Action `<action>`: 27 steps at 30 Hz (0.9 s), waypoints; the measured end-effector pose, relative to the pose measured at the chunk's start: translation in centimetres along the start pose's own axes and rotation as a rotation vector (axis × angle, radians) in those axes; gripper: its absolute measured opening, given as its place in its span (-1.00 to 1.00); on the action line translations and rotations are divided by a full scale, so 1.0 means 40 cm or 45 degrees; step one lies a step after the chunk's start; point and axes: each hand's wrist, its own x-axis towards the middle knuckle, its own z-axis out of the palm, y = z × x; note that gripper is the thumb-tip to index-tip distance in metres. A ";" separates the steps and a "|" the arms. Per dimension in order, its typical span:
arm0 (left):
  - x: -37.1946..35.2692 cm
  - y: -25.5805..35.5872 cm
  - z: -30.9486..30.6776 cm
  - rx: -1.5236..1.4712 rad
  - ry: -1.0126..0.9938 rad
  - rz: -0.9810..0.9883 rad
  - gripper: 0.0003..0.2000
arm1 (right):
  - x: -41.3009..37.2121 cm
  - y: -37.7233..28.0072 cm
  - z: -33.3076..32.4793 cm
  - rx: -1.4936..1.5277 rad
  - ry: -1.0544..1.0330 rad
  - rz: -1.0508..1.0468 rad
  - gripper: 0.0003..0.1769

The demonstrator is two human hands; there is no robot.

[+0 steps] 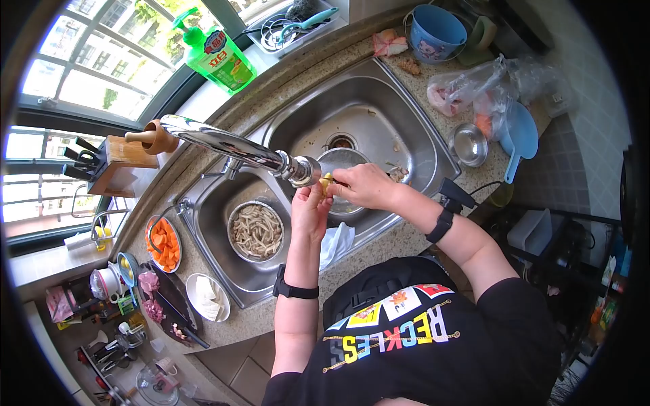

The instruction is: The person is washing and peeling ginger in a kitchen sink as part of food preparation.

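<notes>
Over at the steel sink point(406, 128) now, right under the tip of the chrome faucet point(237, 145). Gripping a small yellow piece point(327, 183) with the left hand point(311, 210), fingers curled shut around it, thumb on top. Closing in from the other side with the right hand point(365, 186), fingertips bent onto the same piece, knuckles touching the left. All of it held just above a round steel bowl point(342, 159) down in the larger basin.

Down in the smaller basin, a metal colander point(256, 231) full of pale strips. Just below the hands, draped over the sink's front edge, a white cloth point(336, 243).

Out on the stone surface point(379, 254), beside the smaller basin: a bowl of orange carrot chunks point(164, 243), a white dish point(206, 298), a dark cutting board point(169, 308) with pink pieces on it. Up on the sill, a green soap bottle point(217, 57). Near the faucet base, a wooden knife block point(112, 162). Past the larger basin, a blue bucket point(437, 30), a small steel dish point(468, 144), a blue scoop point(520, 139) and clear plastic bags point(474, 88).
</notes>
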 end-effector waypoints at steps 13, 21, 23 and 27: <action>-0.003 -0.001 -0.003 0.188 0.192 0.132 -0.82 | -0.001 0.013 0.017 -0.179 -0.085 -0.042 -0.86; 0.003 -0.008 -0.017 0.070 0.185 0.124 -0.86 | -0.002 -0.001 0.017 -0.097 -0.053 0.116 -0.85; 0.000 -0.008 -0.020 -0.114 0.053 -0.120 -0.87 | 0.002 0.015 0.019 -0.095 -0.116 0.033 -0.84; -0.008 -0.001 -0.016 -0.379 0.004 -0.167 -0.85 | 0.040 0.076 0.023 -0.038 0.007 0.353 -0.79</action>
